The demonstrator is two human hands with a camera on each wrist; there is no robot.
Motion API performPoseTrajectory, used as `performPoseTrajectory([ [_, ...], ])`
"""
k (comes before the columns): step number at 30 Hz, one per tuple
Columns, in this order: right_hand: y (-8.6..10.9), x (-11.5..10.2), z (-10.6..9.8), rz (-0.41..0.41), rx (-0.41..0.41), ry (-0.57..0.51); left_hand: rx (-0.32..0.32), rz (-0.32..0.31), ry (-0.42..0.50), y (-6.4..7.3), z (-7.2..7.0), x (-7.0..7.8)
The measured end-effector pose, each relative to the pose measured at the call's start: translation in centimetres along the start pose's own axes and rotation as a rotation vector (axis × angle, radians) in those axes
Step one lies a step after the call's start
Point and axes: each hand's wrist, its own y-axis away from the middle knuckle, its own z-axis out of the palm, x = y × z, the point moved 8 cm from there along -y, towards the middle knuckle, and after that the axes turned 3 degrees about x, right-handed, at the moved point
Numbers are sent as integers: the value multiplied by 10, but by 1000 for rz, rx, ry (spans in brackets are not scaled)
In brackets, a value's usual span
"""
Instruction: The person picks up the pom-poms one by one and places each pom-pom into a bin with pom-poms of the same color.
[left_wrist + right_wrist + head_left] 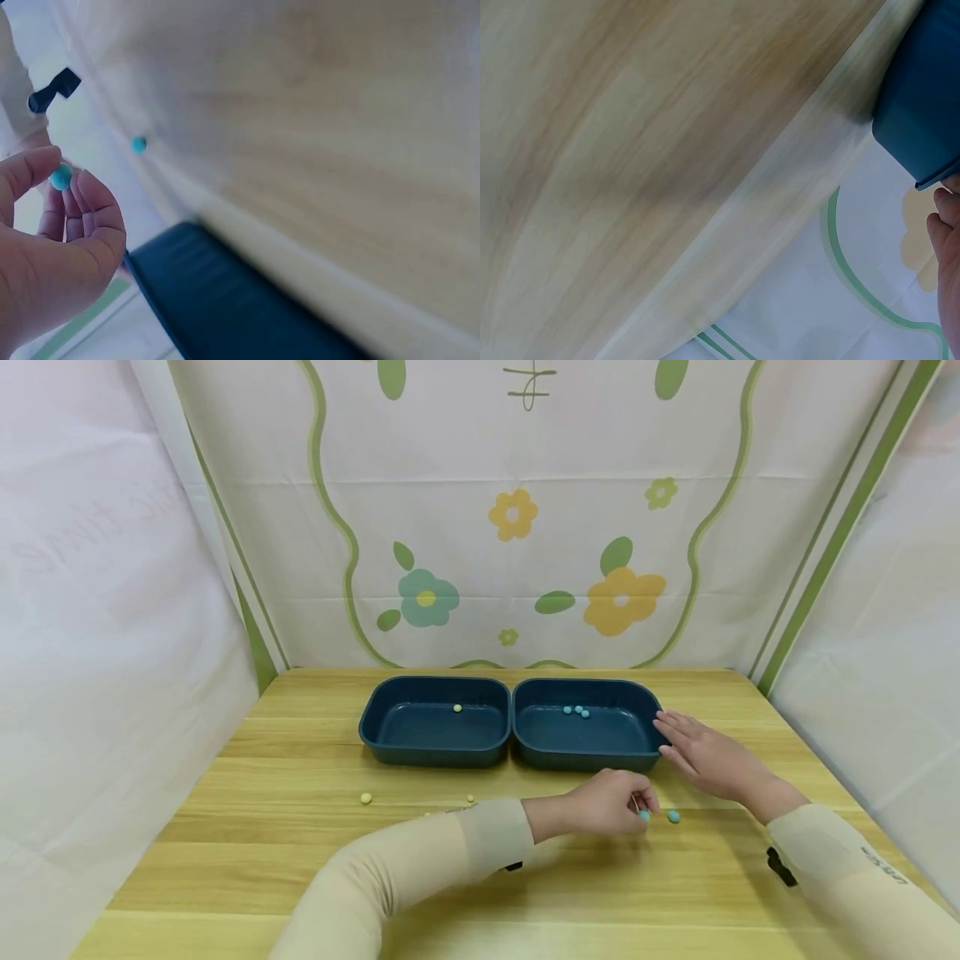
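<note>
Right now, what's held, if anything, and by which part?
A small blue ball, pinched by its sides in the left hand. The right hand touches the right tray without visibly gripping it.

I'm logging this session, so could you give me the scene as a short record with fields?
Left hand: pinches a turquoise ball
Right hand: fingertips at the outer end of the right tray
Right tray contents: three turquoise balls
Left tray contents: one yellow ball
Table: one loose turquoise ball beside the left hand; loose yellow balls, partly hidden by the left sleeve
</note>
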Motion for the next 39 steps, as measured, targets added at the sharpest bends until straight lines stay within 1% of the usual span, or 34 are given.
performPoseTrajectory([
  [3, 1, 0, 1, -5, 11, 5, 52, 13, 38, -2, -12, 1],
  [6, 1, 1, 3, -8, 8, 8, 103, 12, 90, -3, -24, -1],
  [10, 1, 2, 5, -6, -2, 12, 175, -13, 175, -6, -41, -7],
  [16, 1, 3, 6, 8, -31, 14, 285, -65, 247, -9, -65, -26],
  [21, 2, 4, 7, 17, -43, 6, 354, -115, 316, -10, -80, -45],
  [24, 2, 4, 8, 16, -43, 9, 388, -138, 332, -12, -87, -55],
  [28, 2, 4, 7, 9, -39, 9, 415, -160, 314, -16, -95, -66],
  [35, 2, 2, 5, -5, -19, 13, 449, -215, 269, -22, -105, -84],
  [39, 1, 1, 4, -10, -13, 14, 456, -248, 253, -24, -109, -92],
])
